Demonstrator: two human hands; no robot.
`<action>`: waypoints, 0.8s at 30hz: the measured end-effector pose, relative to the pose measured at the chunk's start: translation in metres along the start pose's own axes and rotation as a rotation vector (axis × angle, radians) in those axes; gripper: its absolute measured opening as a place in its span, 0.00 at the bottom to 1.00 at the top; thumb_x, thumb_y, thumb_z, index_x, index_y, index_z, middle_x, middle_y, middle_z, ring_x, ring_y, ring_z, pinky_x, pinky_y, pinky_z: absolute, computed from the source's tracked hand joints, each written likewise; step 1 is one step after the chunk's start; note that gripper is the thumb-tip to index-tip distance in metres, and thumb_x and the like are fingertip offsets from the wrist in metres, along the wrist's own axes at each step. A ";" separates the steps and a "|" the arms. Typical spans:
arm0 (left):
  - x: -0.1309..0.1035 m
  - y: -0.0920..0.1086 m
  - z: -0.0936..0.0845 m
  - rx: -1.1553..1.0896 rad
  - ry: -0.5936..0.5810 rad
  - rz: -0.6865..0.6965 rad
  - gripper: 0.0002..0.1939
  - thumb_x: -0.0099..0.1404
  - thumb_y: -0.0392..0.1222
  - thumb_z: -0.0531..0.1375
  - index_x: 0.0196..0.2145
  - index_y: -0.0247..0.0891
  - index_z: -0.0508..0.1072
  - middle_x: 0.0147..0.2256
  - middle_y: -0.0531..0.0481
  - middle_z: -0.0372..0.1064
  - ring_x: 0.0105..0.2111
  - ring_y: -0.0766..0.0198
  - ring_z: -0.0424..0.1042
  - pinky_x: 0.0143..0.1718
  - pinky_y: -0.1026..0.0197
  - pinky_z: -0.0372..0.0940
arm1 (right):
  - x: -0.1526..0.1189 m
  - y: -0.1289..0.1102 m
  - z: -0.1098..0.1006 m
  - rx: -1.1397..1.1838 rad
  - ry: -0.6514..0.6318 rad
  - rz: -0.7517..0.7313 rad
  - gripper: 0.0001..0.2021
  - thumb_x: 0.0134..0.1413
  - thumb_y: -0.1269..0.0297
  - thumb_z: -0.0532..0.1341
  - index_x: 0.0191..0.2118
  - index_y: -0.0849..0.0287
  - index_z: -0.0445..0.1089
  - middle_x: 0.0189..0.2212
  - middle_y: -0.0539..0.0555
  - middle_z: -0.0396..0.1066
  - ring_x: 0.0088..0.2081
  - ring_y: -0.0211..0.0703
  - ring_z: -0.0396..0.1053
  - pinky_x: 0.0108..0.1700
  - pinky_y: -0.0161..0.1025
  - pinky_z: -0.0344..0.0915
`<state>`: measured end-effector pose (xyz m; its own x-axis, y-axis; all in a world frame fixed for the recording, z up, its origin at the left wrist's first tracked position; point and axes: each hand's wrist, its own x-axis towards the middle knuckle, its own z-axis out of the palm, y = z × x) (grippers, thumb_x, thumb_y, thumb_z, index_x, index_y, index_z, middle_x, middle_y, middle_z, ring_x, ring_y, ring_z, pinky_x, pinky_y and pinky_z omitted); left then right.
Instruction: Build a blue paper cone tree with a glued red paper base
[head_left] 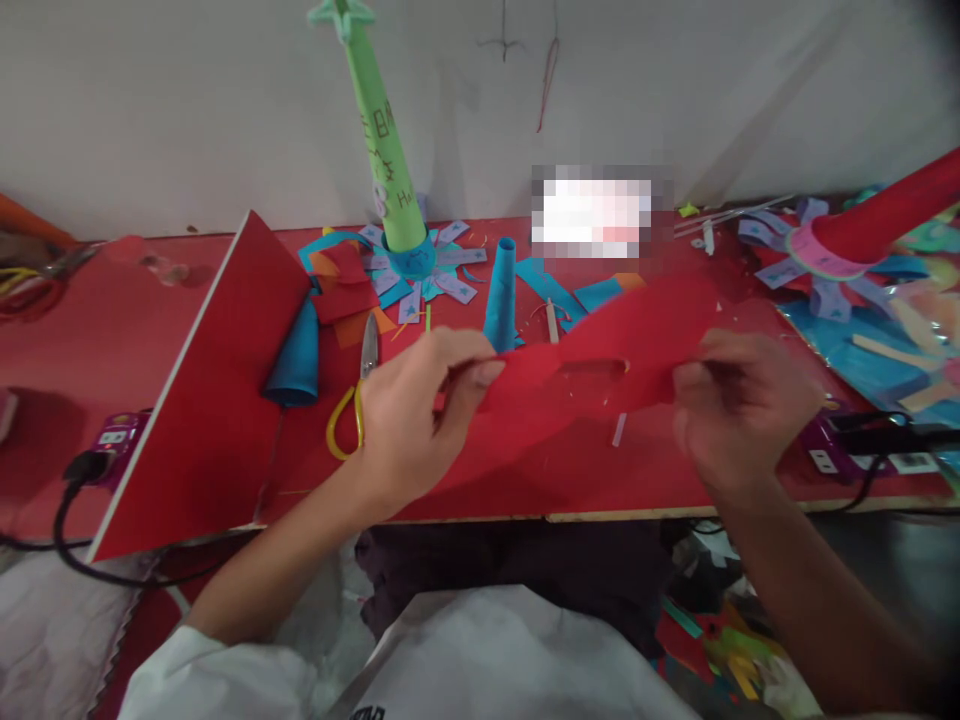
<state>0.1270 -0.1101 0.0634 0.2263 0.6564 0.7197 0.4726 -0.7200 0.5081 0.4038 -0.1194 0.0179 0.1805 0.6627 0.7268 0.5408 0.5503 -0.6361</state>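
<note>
Both my hands hold a sheet of red paper [652, 325] stretched above the red tabletop, with a narrow slot near its middle. My left hand [416, 410] pinches its left end between thumb and fingers. At the right end, my right hand [742, 405] is closed on the edge, slightly blurred. Scissors [346, 425] with yellow handles lie just left of my left hand, partly covered by it. Behind the paper stands a narrow blue paper cone [502, 295]. A blue paper roll [296, 350] leans by the red board at left.
A red board [202, 390] stands slanted at left, beside a purple power strip [124, 435]. A green paper cone [382, 150] on a petalled base stands behind; a red cone [892, 215] tilts at right. Another power strip [829, 455] sits near the front edge. Paper scraps lie about.
</note>
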 end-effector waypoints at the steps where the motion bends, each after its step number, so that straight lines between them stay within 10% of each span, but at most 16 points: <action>1: 0.010 0.005 -0.003 -0.008 0.048 -0.029 0.04 0.77 0.38 0.60 0.42 0.46 0.71 0.34 0.56 0.73 0.25 0.68 0.67 0.29 0.61 0.63 | 0.010 -0.005 0.005 0.020 0.041 0.012 0.05 0.64 0.55 0.68 0.36 0.47 0.77 0.29 0.53 0.74 0.28 0.49 0.72 0.26 0.48 0.67; 9: 0.066 -0.008 -0.017 -0.171 0.244 -0.099 0.18 0.75 0.55 0.63 0.32 0.42 0.69 0.25 0.56 0.50 0.21 0.70 0.46 0.24 0.61 0.44 | 0.072 -0.034 0.044 0.351 -0.058 0.229 0.17 0.62 0.49 0.70 0.27 0.50 0.69 0.25 0.49 0.58 0.26 0.42 0.58 0.26 0.42 0.60; 24: 0.071 -0.109 0.011 -0.631 0.077 -0.435 0.21 0.68 0.62 0.68 0.35 0.45 0.68 0.20 0.60 0.56 0.17 0.72 0.49 0.15 0.63 0.47 | 0.099 0.009 0.083 0.507 -0.247 0.548 0.23 0.64 0.53 0.70 0.25 0.54 0.60 0.18 0.43 0.54 0.20 0.32 0.51 0.18 0.33 0.49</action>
<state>0.1006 0.0173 0.0536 0.0599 0.9089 0.4127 -0.0752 -0.4081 0.9098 0.3587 -0.0070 0.0625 0.0936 0.9677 0.2342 -0.0242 0.2374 -0.9711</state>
